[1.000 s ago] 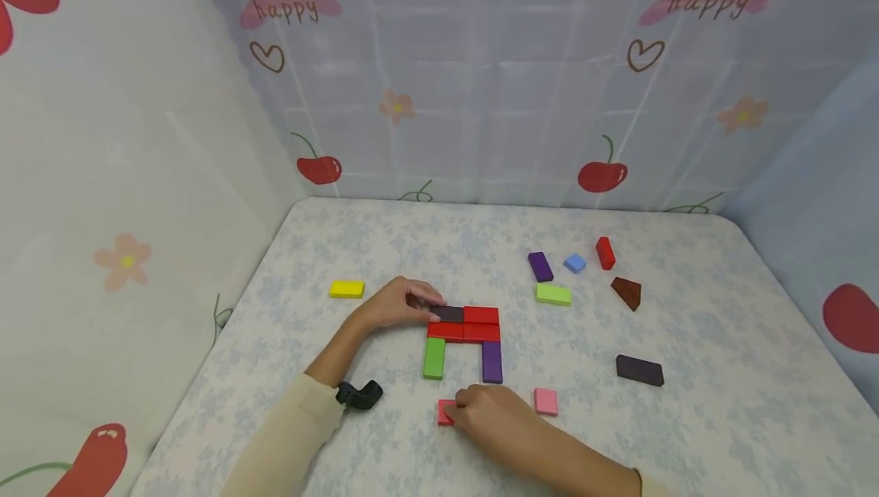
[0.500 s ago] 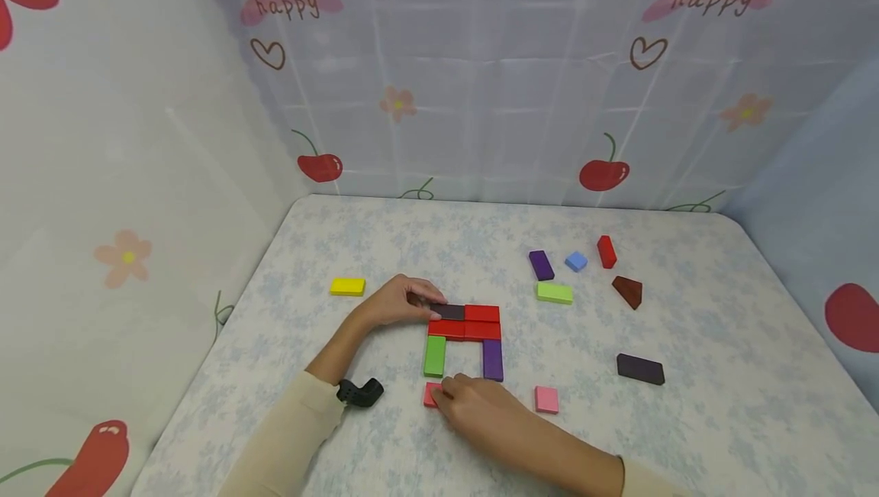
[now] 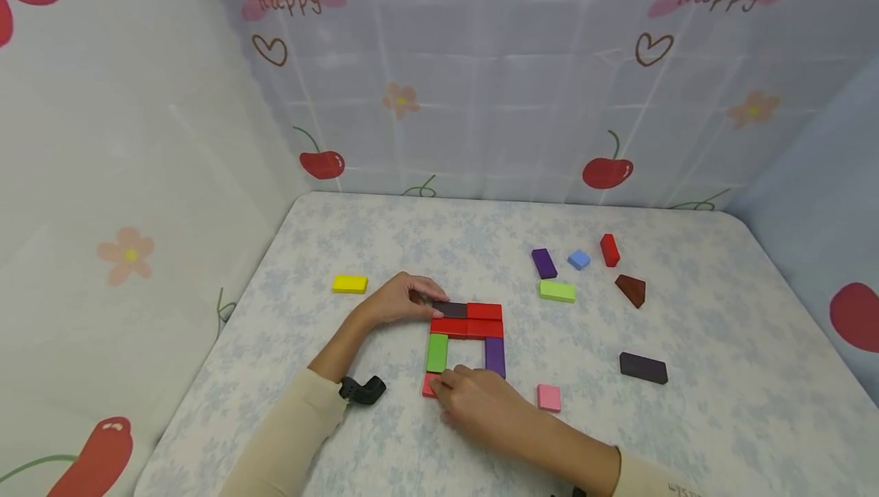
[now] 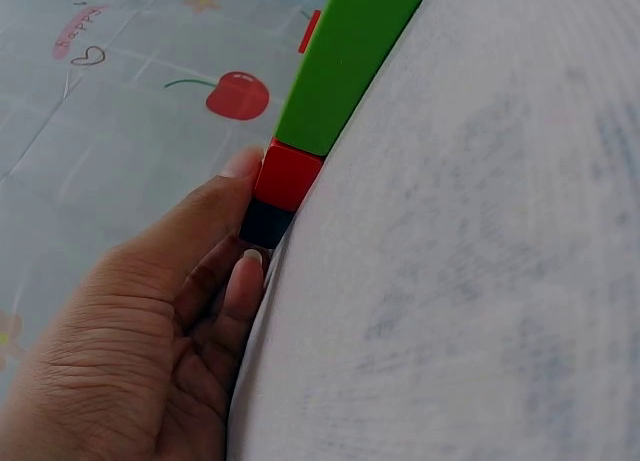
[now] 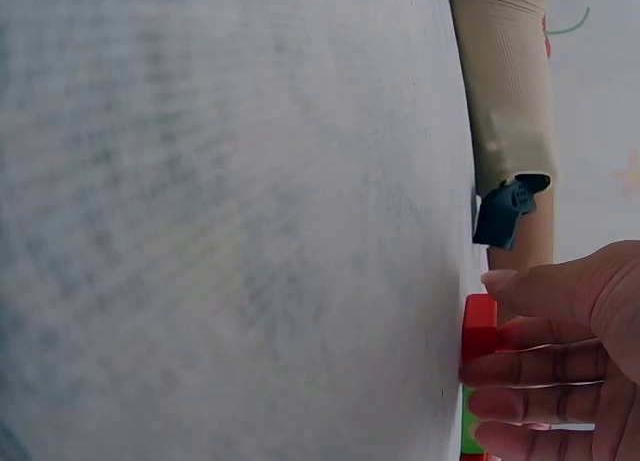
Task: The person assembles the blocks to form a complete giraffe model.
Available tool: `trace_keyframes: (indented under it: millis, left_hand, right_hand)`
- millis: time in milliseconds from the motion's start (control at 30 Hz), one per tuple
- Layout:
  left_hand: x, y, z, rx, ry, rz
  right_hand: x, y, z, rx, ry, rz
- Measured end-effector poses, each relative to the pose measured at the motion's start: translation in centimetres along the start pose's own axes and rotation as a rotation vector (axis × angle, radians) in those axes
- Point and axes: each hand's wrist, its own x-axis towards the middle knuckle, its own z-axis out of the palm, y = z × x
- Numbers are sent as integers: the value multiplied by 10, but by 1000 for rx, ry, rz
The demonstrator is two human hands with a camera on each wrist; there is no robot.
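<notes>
Flat coloured blocks lie together mid-table. A black block (image 3: 452,310) and a red block (image 3: 484,311) form the back row, with two more red blocks (image 3: 486,328) before them. Toward the person extend a green block (image 3: 437,352) on the left and a purple block (image 3: 494,356) on the right. My left hand (image 3: 400,300) holds the left end of the rows, thumb and fingers at the black block and the red one in front. With thumb and fingertips, my right hand (image 3: 484,405) grips a pinkish-red block (image 3: 429,385) at the green block's near end, partly covering it.
Right of the hands lie a pink square block (image 3: 548,398) and a long dark block (image 3: 643,368). Further back are lime (image 3: 557,292), purple (image 3: 545,263), blue (image 3: 579,259), red (image 3: 610,250) and brown (image 3: 631,291) blocks. A yellow block (image 3: 350,284) lies left.
My right hand has slid the pinkish-red block left and away from the person, up to the green block's near end. My left hand stays at the black block.
</notes>
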Motion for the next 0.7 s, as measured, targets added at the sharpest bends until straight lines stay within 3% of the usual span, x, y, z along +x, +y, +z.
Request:
trace_keyframes:
  millis: [700]
  left_hand:
    - [-1,2,0,11,-4,-19]
  right_hand:
    - [0,8,3,-14,38,-42]
